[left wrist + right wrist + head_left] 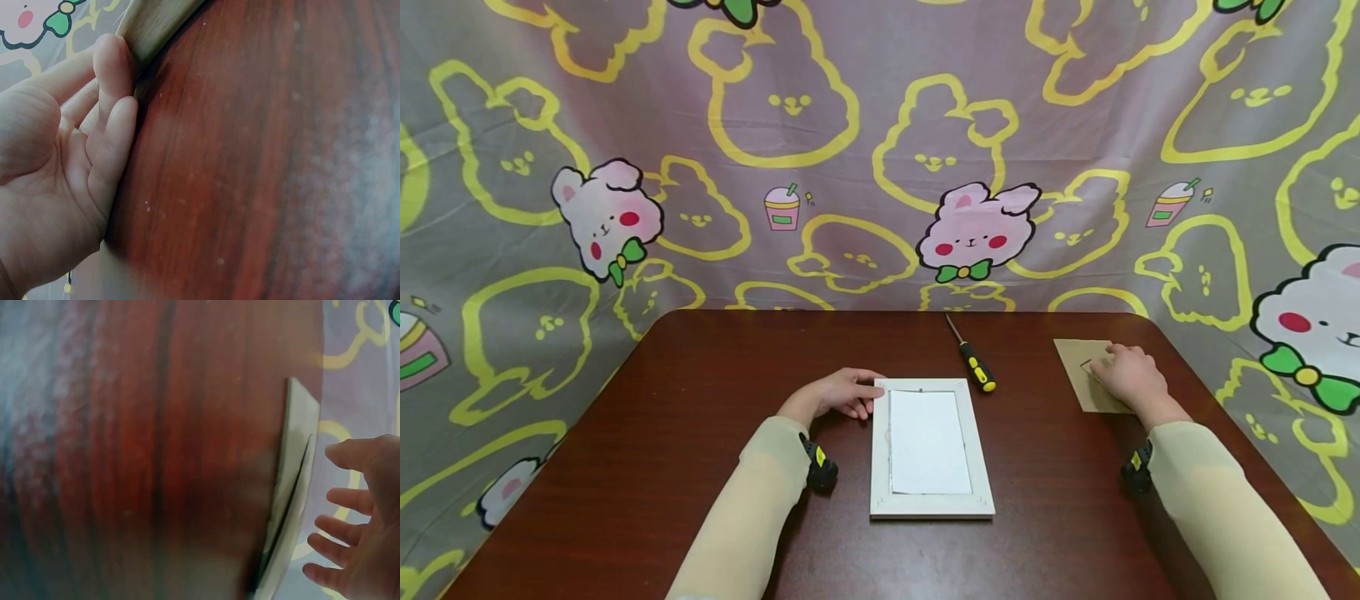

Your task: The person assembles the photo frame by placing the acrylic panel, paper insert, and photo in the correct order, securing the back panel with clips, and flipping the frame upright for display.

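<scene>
A white picture frame (976, 467) lies on the table, with a blank white sheet (928, 442) inside its border. My left hand (844, 393) holds the upper left edge of this frame; in the left wrist view the hand (69, 150) has its fingertips against the edge. Over on the right lies a brown backing board (1075, 371). My right hand (1131, 379) is over it and covers part of its right side. From the right wrist, the fingers (340, 531) are spread apart beside the board (294, 425), whose flap stands slightly raised.
A screwdriver (976, 367) with a black and yellow handle lies beyond the frame, toward the right. The dark red-brown table (647, 467) ends at a patterned curtain (842, 192) hanging behind and around it.
</scene>
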`<state>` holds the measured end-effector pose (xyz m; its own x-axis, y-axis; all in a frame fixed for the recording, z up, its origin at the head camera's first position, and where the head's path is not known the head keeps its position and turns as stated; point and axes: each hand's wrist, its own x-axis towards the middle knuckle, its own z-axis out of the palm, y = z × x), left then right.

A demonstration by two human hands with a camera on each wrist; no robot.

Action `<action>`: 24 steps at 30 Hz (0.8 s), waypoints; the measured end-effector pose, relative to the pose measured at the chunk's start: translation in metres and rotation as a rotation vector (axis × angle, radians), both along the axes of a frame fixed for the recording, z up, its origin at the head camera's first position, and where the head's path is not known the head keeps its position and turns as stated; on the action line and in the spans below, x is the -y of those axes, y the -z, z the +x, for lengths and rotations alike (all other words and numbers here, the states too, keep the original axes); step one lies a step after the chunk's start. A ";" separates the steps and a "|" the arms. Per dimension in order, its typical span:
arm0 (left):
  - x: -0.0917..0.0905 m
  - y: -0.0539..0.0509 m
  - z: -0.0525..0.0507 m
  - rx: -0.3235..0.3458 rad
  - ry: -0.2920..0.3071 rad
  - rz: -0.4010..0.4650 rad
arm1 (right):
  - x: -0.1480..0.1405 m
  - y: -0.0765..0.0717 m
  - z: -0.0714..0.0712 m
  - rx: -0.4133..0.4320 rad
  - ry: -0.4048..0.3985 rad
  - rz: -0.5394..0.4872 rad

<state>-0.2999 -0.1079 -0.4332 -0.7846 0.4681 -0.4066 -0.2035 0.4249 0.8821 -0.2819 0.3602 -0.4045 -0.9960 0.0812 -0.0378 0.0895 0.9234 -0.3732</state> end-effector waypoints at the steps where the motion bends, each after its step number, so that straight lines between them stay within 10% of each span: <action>1: 0.000 0.000 0.000 0.000 -0.001 0.000 | -0.001 0.001 0.000 0.014 0.002 0.003; 24: -0.001 0.002 -0.002 0.009 -0.025 0.014 | -0.009 0.013 -0.003 0.049 0.036 0.015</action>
